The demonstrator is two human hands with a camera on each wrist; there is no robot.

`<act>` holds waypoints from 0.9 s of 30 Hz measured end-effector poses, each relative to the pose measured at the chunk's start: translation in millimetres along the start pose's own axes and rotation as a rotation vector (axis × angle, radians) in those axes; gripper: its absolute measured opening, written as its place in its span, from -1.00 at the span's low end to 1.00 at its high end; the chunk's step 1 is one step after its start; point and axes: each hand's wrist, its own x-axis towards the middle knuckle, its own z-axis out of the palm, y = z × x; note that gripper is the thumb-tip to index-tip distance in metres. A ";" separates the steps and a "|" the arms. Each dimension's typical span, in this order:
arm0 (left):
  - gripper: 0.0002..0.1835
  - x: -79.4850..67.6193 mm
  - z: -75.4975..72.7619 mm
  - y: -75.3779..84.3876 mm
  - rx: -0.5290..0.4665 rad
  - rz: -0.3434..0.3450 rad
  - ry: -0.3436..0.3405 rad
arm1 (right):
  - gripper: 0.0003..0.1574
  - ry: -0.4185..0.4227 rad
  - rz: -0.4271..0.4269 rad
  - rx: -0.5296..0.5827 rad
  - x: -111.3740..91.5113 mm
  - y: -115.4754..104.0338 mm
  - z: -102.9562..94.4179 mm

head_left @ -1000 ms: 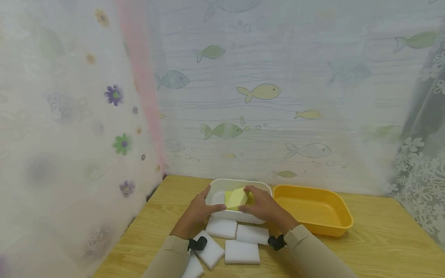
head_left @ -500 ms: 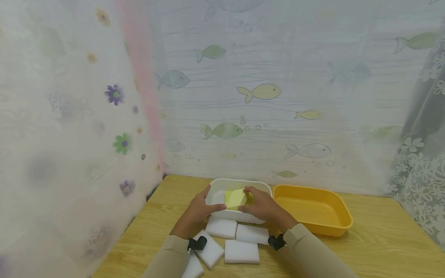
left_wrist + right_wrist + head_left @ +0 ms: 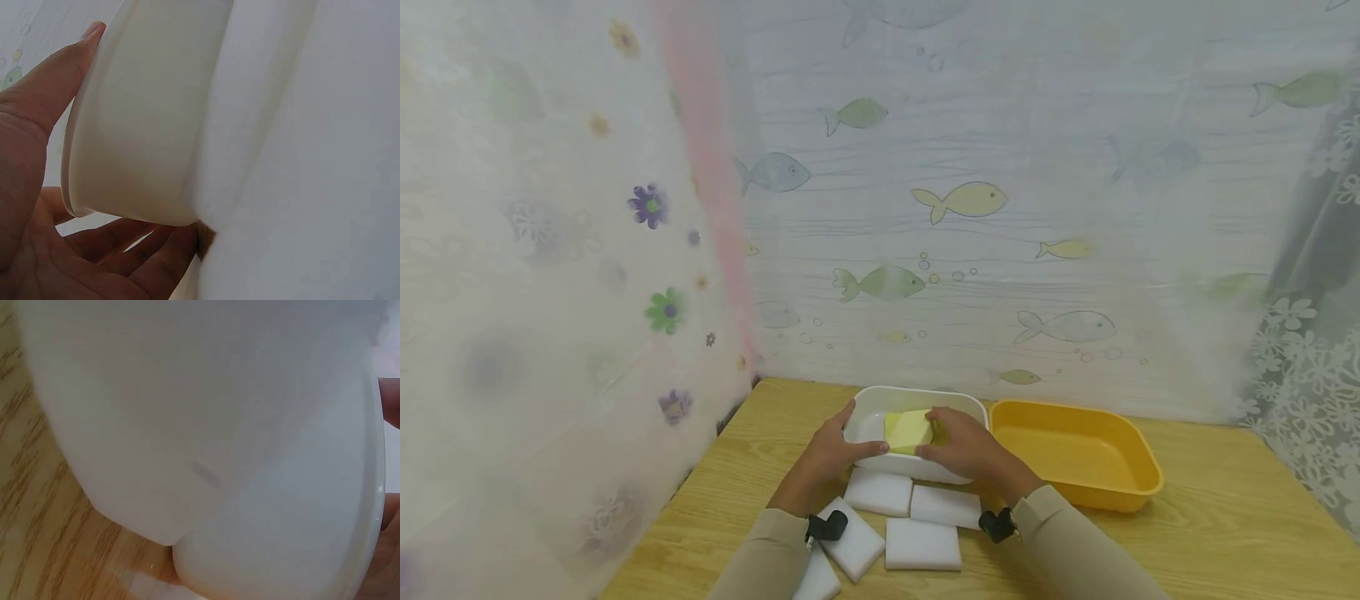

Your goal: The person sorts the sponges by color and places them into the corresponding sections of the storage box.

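While the white tub's (image 3: 917, 469) front left corner is clasped by the left hand's (image 3: 826, 457) fingers, a yellow sponge (image 3: 907, 432) is pinched by the right hand's (image 3: 964, 445) fingertips.

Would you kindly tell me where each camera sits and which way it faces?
Head: worn on the head, facing forward and down at the white tub, yellow block and orange tub; left hand, right hand and sleeves show.
Left wrist: on that wrist, facing the white tub's side; thumb and fingers show.
Right wrist: on that wrist, facing the white tub and table; partial fingers show.
Both wrist views share the white tub.
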 end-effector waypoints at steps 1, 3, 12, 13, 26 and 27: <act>0.31 0.1 0.1 -0.2 0.007 -0.002 0.005 | -0.18 0.000 -0.006 -0.004 -0.3 -0.2 0.1; 0.32 0.1 0.3 -0.2 0.026 -0.008 0.012 | -0.19 -0.001 -0.012 -0.013 -0.8 -0.9 -0.2; 0.31 -0.8 0.4 0.8 0.035 -0.014 0.015 | -0.25 -0.019 -0.006 -0.051 -3.6 -3.9 -0.5; 0.31 -0.5 0.4 0.4 0.038 -0.016 0.019 | -0.25 -0.022 -0.007 -0.063 -3.2 -3.7 -0.1; 0.31 2.3 2.4 -1.6 0.051 -0.013 0.031 | -0.43 0.007 0.031 -0.224 -0.1 -1.3 5.6; 0.31 2.5 2.4 -1.3 0.055 -0.010 0.031 | -0.41 0.008 0.035 -0.235 0.1 -1.1 5.3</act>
